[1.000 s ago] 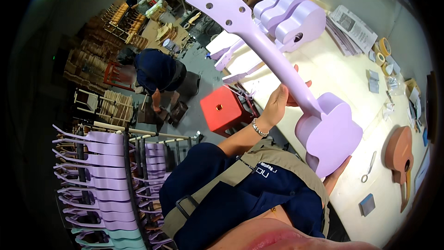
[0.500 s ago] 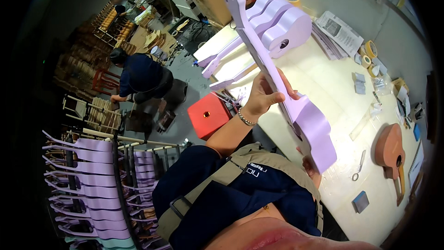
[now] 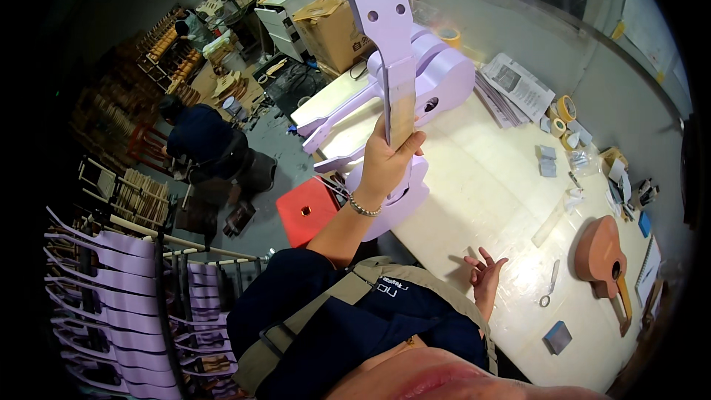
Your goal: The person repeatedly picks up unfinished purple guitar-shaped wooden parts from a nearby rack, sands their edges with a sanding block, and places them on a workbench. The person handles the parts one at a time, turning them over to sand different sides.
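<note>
My left hand (image 3: 386,163) is wrapped round the neck of a lilac ukulele (image 3: 394,55) with no strings. Its headstock, drilled with several holes, points up and away from me. A bare, wood-coloured strip runs along the neck above my fist. The body hangs below, partly hidden by my wrist and forearm. My right hand (image 3: 485,275) is empty above the white worktable (image 3: 459,200), fingers spread and palm turned up. Near it on the table lie a small metal tool with a ring end (image 3: 550,285) and a grey-blue block (image 3: 558,338).
More lilac ukuleles (image 3: 448,78) lie at the table's far end. A brown ukulele (image 3: 598,248), tape rolls (image 3: 566,108) and papers (image 3: 518,85) are toward the right. A red stool (image 3: 305,211) stands left of the table, beyond a rack of lilac ukuleles (image 3: 126,296). A co-worker (image 3: 204,141) sits further left.
My right hand has let go of the ukulele's body and opened. My left hand has moved left with the ukulele, turning it so that the headstock's holed face shows.
</note>
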A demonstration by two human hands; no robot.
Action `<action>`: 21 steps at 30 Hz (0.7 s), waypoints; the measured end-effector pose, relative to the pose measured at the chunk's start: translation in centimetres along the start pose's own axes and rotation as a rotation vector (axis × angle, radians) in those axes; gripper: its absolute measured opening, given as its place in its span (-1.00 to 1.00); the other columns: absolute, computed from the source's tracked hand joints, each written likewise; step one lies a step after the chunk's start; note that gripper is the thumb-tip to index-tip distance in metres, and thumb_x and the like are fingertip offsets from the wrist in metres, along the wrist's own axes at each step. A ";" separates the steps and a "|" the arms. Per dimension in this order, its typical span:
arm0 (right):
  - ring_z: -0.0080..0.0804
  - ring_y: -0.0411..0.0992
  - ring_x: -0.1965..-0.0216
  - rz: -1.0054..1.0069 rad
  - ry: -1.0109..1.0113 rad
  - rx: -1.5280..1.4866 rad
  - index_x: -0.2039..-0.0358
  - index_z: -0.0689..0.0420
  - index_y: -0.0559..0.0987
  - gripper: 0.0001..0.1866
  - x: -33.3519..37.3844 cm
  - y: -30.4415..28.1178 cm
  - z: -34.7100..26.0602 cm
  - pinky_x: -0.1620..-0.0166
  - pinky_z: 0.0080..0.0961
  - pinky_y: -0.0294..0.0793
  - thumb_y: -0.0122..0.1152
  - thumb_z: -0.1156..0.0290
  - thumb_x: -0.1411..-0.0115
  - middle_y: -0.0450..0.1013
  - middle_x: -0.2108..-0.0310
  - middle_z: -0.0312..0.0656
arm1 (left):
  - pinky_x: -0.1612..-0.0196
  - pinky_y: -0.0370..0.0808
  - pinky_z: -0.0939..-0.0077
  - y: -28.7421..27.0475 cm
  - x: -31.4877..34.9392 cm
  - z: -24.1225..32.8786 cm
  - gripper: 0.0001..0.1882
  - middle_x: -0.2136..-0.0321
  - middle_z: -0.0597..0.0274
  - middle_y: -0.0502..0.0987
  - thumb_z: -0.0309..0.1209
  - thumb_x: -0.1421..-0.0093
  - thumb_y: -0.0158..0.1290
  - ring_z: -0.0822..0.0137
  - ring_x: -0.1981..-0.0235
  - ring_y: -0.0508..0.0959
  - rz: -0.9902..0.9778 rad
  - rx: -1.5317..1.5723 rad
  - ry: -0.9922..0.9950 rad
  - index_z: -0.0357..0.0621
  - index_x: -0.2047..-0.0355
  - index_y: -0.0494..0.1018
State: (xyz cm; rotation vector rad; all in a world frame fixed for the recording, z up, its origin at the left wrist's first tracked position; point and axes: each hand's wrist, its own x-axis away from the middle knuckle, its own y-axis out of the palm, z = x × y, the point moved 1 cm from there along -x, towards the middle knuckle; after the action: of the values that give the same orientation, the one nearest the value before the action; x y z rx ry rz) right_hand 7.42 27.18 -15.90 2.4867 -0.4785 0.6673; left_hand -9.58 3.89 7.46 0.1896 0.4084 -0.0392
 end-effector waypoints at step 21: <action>-0.13 0.17 -0.11 -0.097 -1.355 1.107 -0.05 0.21 0.26 -0.22 6.3 15.9 -15.7 -0.19 0.00 -0.07 0.34 0.19 0.17 0.29 -0.01 -0.08 | 0.34 0.41 0.62 5.4 -0.8 -2.4 -0.50 0.45 0.21 0.42 -0.37 -0.07 0.04 0.44 0.43 0.49 -0.437 0.107 0.212 -0.32 0.06 0.10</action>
State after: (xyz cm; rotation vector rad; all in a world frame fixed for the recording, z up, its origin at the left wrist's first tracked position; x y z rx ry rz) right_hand -0.29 21.97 5.36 3.6513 -0.4562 -1.3186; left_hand -10.89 9.62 6.56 0.2076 0.6543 -0.4745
